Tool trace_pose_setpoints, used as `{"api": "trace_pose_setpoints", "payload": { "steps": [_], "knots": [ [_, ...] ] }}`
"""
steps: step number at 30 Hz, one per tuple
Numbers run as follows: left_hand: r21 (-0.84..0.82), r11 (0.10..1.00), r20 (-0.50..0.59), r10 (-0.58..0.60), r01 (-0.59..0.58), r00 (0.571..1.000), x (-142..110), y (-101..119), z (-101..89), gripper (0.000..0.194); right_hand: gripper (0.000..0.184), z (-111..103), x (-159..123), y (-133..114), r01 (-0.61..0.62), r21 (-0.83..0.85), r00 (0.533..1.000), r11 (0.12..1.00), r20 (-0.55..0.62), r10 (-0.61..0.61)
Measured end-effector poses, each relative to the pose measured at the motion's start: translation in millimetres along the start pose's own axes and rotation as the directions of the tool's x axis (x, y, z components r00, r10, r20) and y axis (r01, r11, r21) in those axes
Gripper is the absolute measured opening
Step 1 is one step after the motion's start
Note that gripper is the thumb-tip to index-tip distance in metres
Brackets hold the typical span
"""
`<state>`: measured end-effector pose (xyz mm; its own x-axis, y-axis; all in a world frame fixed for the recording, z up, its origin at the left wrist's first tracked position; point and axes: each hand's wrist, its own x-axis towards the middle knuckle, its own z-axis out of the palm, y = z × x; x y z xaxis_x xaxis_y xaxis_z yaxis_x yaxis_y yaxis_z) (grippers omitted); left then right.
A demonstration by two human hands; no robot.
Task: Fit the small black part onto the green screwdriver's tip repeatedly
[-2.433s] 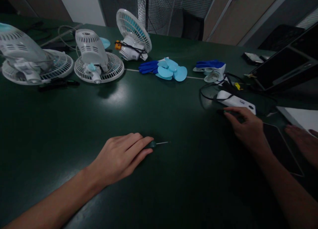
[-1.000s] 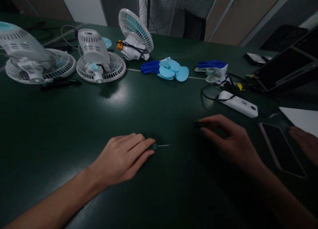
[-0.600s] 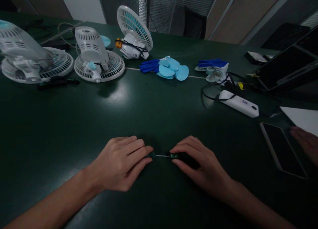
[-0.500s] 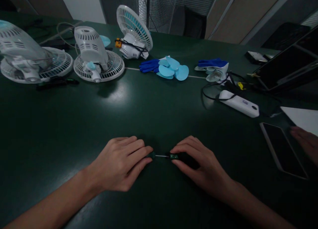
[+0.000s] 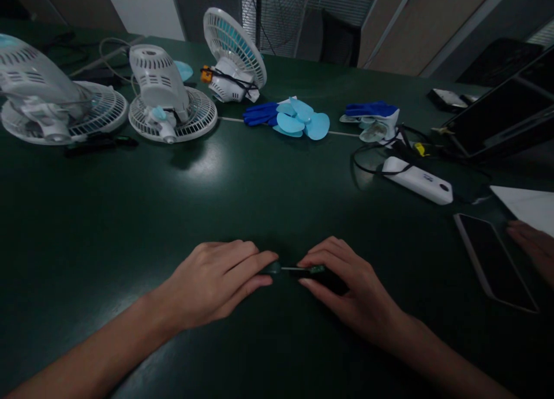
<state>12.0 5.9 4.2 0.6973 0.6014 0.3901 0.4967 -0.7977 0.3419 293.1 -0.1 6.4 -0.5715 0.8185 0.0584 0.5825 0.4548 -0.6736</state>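
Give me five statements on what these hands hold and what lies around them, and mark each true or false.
1. The left hand holds a screwdriver. True.
2. The right hand pinches a small dark piece at the shaft's far end. True.
3. The phone lies left of the left hand. False: the phone lies right of the right hand.
4. A light-blue blade wheel lies beyond both hands. True.
5. Only one fan shows. False: three white fans show.

Right hand [image 5: 346,281] is sitting way closer to the left hand [image 5: 223,281] now, the screwdriver [image 5: 274,267] is poking in between the right fingertips [image 5: 309,285], and the little green piece [image 5: 318,269] is riding deeper there.
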Motion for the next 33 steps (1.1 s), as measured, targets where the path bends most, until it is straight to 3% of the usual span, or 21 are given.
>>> {"api": "trace_pose_setpoints", "payload": {
  "steps": [4,8,33],
  "knots": [
    [0.014,0.998,-0.062,-0.052,0.053,0.997,-0.6,-0.7,0.6,0.030,0.021,0.0,-0.4,1.4,0.009,0.004,1.000,1.000,0.003,-0.009],
    [0.069,0.998,-0.062,0.004,0.001,0.998,-1.0,0.1,2.0,0.030,0.021,-0.3,-0.4,1.0,0.017,0.006,1.000,1.000,-0.004,-0.017],
    [0.053,0.997,0.087,0.057,-0.062,0.995,-0.7,2.8,2.1,0.029,0.022,-1.6,0.8,-1.1,0.022,-0.005,1.000,1.000,0.009,-0.022]
  ]
}}
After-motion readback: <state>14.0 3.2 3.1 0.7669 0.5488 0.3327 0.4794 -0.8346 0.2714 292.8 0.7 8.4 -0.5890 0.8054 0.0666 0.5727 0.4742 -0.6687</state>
